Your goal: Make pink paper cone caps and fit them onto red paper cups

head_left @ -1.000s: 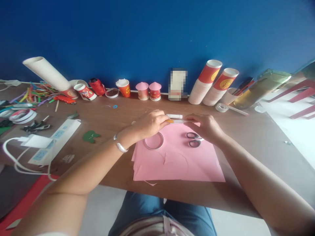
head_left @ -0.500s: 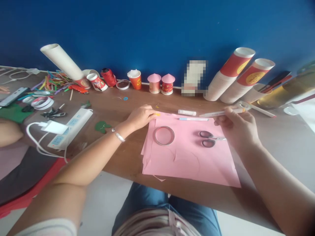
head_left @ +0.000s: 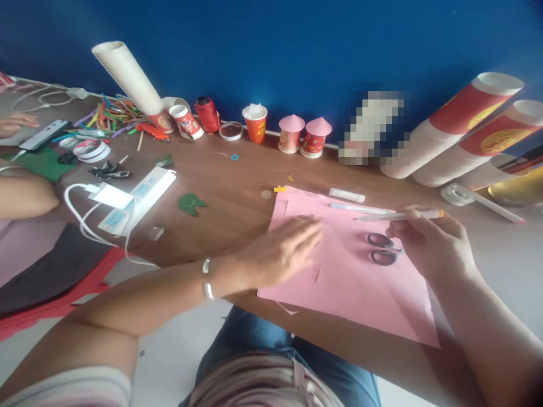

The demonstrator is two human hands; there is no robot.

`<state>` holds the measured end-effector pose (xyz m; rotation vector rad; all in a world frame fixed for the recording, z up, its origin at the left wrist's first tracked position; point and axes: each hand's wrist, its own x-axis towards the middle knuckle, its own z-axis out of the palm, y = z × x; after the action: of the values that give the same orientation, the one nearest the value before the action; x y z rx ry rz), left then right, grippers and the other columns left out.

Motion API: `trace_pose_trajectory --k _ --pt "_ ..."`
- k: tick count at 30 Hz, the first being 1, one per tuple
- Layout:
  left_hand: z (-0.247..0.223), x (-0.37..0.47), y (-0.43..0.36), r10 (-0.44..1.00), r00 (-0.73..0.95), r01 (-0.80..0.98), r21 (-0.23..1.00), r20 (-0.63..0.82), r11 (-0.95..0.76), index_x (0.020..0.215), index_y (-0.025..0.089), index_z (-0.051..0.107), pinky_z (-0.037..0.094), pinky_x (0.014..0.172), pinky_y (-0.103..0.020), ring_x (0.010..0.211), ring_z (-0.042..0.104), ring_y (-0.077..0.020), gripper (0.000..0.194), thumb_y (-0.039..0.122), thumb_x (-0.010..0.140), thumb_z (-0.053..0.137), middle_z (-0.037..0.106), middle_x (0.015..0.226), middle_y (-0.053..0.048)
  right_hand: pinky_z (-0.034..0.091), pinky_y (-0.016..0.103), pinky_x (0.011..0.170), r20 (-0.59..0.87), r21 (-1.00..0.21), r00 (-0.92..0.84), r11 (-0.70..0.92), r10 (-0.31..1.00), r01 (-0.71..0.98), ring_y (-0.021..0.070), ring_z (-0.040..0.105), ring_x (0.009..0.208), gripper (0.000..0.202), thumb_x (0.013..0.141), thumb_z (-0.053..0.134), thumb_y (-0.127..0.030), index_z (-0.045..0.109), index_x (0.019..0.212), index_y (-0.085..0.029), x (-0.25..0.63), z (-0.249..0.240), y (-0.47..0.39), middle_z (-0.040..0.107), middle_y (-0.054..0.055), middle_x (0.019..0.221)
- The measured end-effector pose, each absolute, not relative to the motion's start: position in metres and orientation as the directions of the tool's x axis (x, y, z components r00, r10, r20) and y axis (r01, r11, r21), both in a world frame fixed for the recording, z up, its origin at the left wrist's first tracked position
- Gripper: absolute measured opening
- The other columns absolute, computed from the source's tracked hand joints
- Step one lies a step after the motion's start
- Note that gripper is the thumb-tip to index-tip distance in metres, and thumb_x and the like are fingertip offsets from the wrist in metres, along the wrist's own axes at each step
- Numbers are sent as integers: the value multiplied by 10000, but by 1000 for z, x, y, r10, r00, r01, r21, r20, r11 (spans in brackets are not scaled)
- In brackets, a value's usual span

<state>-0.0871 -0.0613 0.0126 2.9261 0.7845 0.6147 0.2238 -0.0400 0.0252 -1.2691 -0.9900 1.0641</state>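
My left hand [head_left: 284, 254], slightly blurred, reaches over the pink paper [head_left: 339, 299] with its fingers stretched out and nothing seen in them. It hides nearly all of the round ring that lay on the sheet. In my right hand [head_left: 436, 243] is a slim white marker pen [head_left: 382, 216] with an orange end, its tip pointing left above the paper. Black-handled scissors [head_left: 384, 249] lie on the sheet just left of that hand. A second, blue-tipped marker [head_left: 360, 209] and a white glue-stick-like tube [head_left: 347, 195] lie along the top edge. A small yellow cap-like piece [head_left: 280, 189] rests at the paper's upper left corner.
Two pink-roofed paper cups [head_left: 292, 135] and stacks of cups [head_left: 458, 124] stand by the blue wall. To the left are a white power strip [head_left: 139, 200] with cables, green cutouts [head_left: 190, 203] and another person's arm [head_left: 25, 195]. A tape roll [head_left: 458, 195] lies at right.
My left hand has left the yellow piece at the paper's corner and moved right and nearer me, over the ring. The right hand still holds the marker. The view has shifted.
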Motion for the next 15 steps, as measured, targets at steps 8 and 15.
trace_pose_trajectory --k 8,15 --pt "-8 -67 -63 380 886 308 276 265 -910 1535 -137 354 198 1349 -469 1603 229 -381 1134 760 883 589 290 1649 -331 532 448 513 -52 -999 197 -53 979 1 222 553 525 221 648 889 -442 758 684 -268 221 23 -45 597 34 590" --pt "-27 -64 -60 418 884 333 347 208 -877 1577 -120 274 182 1351 -446 1616 188 -370 1141 695 877 658 202 1688 -300 489 432 508 27 -993 131 12 991 118 239 561 538 239 758 801 -472 730 663 -264 210 34 -33 596 48 594"
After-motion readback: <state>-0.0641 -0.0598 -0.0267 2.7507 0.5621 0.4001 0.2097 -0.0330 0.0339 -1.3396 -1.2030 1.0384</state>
